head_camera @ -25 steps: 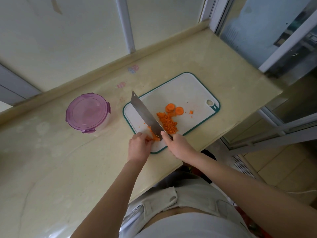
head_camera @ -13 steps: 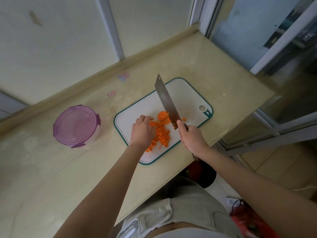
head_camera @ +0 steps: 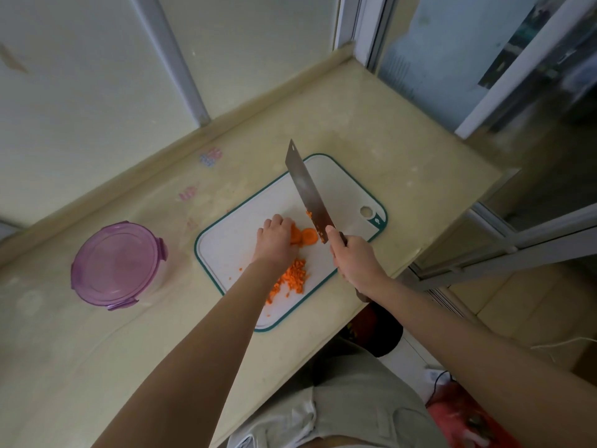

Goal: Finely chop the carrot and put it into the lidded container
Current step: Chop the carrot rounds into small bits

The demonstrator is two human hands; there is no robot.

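Grip: right hand closed round cleaver handle; blade raised, at 2 o'clock of left hand.
Left hand: fingers curled, holding carrot slices at cutting board centre.
Diced carrot pile: 6 o'clock of slices.
Purple lidded container: 9 o'clock of board, lid on.
Risk: blade drops onto knuckles; round slices slip and scatter off board.

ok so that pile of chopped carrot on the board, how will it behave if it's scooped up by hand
The chopped carrot pile is small loose bits, so it would likely spill between fingers and scatter; strays already dot the cutting board. Bits cling to the knife, so it's probably damp and sticky.
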